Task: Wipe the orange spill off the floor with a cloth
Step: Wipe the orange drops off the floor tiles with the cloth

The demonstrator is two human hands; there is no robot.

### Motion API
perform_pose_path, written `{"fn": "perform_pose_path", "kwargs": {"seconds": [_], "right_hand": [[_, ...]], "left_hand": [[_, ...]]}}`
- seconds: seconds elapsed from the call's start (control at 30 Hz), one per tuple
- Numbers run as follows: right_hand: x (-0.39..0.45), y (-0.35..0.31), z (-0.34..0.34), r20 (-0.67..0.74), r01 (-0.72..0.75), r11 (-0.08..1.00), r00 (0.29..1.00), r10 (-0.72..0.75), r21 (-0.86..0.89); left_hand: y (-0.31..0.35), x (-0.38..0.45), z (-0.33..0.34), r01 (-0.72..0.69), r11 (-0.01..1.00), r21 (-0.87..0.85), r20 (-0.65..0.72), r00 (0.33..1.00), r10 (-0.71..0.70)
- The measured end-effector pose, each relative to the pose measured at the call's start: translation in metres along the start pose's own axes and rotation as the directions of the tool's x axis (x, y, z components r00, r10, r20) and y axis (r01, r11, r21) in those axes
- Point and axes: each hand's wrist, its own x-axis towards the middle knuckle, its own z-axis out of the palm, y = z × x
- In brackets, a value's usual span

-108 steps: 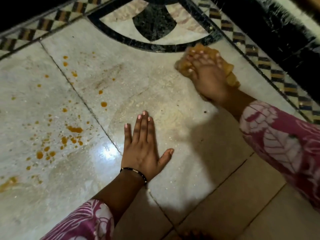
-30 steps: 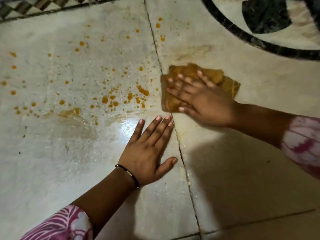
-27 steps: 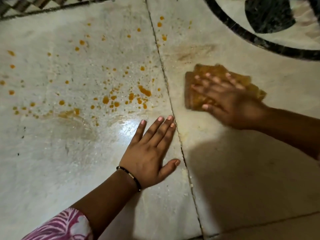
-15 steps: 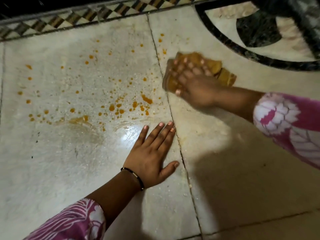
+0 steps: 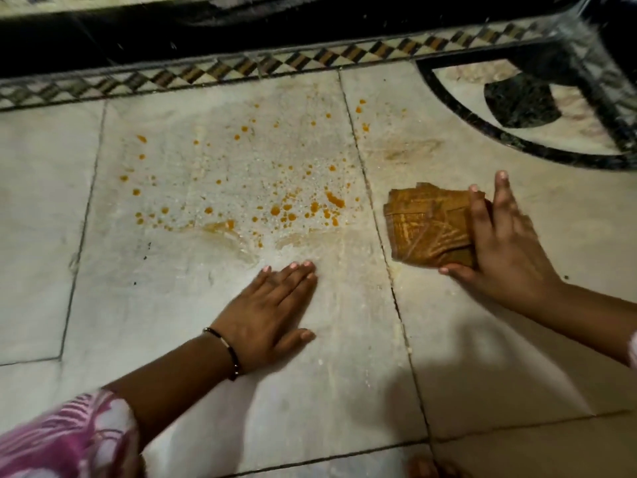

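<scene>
Orange drops and smears of the spill (image 5: 275, 210) dot the pale marble tile ahead of me, densest near its right seam. A folded, orange-stained cloth (image 5: 427, 229) lies flat on the neighbouring tile to the right of that seam. My right hand (image 5: 499, 246) rests on the cloth's right edge, fingers spread over it and thumb at its near corner. My left hand (image 5: 272, 315) is pressed flat on the floor just below the spill, fingers together, holding nothing. It wears a thin dark bangle.
A checkered inlay border (image 5: 241, 69) runs along the far edge, with a dark raised step (image 5: 172, 32) behind it. A black curved inlay pattern (image 5: 517, 108) fills the far right. A faint brownish smear (image 5: 406, 151) marks the tile beyond the cloth.
My right hand has drawn the cloth back toward me and to the right, and now sits on its right edge instead of covering it. My left hand stays planted; the view has tilted up.
</scene>
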Motion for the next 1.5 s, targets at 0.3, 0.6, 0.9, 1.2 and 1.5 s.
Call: {"fn": "perform_pose_path", "kwargs": {"seconds": [0.3,0.6,0.9,1.2,1.5], "right_hand": [[0.009,-0.027,-0.022,-0.005,0.02,0.989,1.0,-0.021,-0.144],[0.026,-0.116,-0.139,0.187,0.095,0.938,0.968,-0.165,0.335],[0.098,-0.152,-0.071,0.411,-0.339,0.931,0.874,0.259,0.133],[0.011,-0.259,0.036,0.114,-0.344,0.936,0.935,0.335,0.068],[-0.043,-0.214,0.045,0.162,0.097,0.993,0.981,-0.108,0.07]], "left_hand": [[-0.111,-0.042,-0.097,-0.3,0.874,0.381,0.064,0.952,0.299],[-0.147,-0.07,-0.096,-0.559,0.746,0.362,0.131,0.823,0.553],[-0.145,-0.088,-0.01,-0.09,0.995,0.041,-0.055,0.994,0.093],[-0.136,-0.09,0.014,-0.013,0.999,-0.046,-0.054,0.998,0.01],[-0.134,-0.088,0.02,0.034,0.999,-0.018,-0.067,0.997,-0.035]]}}
